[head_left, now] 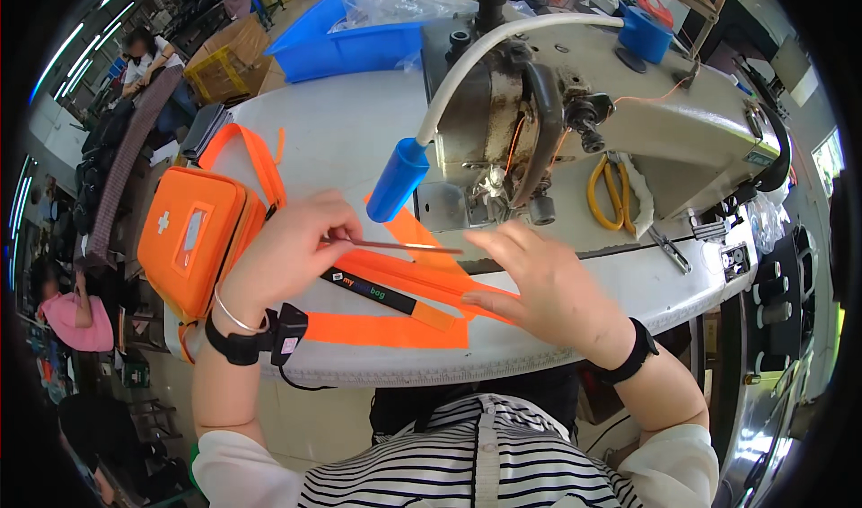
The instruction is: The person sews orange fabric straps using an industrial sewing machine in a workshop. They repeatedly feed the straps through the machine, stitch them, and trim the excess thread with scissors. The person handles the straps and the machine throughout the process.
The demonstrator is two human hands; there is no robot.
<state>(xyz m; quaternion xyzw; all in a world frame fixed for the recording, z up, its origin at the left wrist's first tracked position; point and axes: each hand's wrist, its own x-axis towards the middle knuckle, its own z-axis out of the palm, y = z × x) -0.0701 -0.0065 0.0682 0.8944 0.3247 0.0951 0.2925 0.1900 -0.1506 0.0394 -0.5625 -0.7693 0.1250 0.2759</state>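
Two bare hands over a white table (314,113). Toward nine o'clock, left hand (301,249) pinching a thin, shiny, reddish-brown stick (409,247), likely light and stiff, best held near one end. Toward four o'clock, right hand (548,288) with fingers apart; cannot tell if touching cloth. Toward six o'clock, just below the middle, a long, bright orange cloth strip (420,277), probably soft, light and bendy, easy to pinch by both ends, beside a flat black label (386,298)

The left hand (292,252) holds a slim brownish tool (404,246) above orange strips (386,330) on the table (332,113). The right hand (557,292) spreads near a sewing machine (682,140). An orange pouch (202,229) lies further left.
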